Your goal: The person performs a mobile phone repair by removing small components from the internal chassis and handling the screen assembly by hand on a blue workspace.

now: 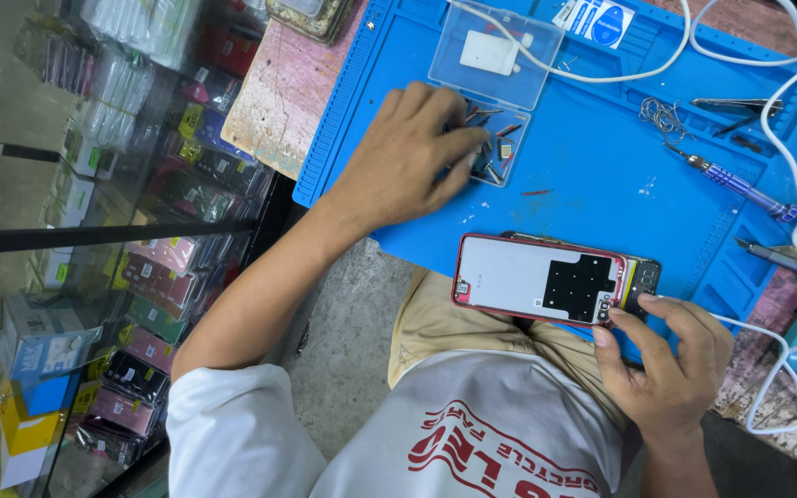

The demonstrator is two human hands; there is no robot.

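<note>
Nearest the camera, the right hand (666,369) grips the red-rimmed opened smartphone (546,281) by its right end, thumb and fingertips pinched on the dark camera corner. The phone lies flat and face down with its white inner plate and a black patterned patch turned up, resting on the near edge of the blue silicone work mat (601,184) and partly jutting over the person's lap.

Further in, the left hand (412,152) reaches across the mat with the fingers curled down into the small clear plastic parts tray (500,148), fingertips touching the little screws and metal bits inside; whether it has pinched any piece cannot be told. Hinged behind the tray stands its clear open lid (495,46), which holds a white rectangular piece.

To the right of the tray, well apart from both hands, a purple-handled precision screwdriver (735,180) lies slanted on the mat, its tip next to a small tangle of thin wire (661,115). Beyond it a pair of metal tweezers (735,106) rests in a mat groove. White cables (786,138) loop over the mat's far and right edges. At the far top a white and blue sticker sheet (597,18) lies on the mat, and the worn pinkish wooden tabletop (279,92) shows at the mat's left
</note>
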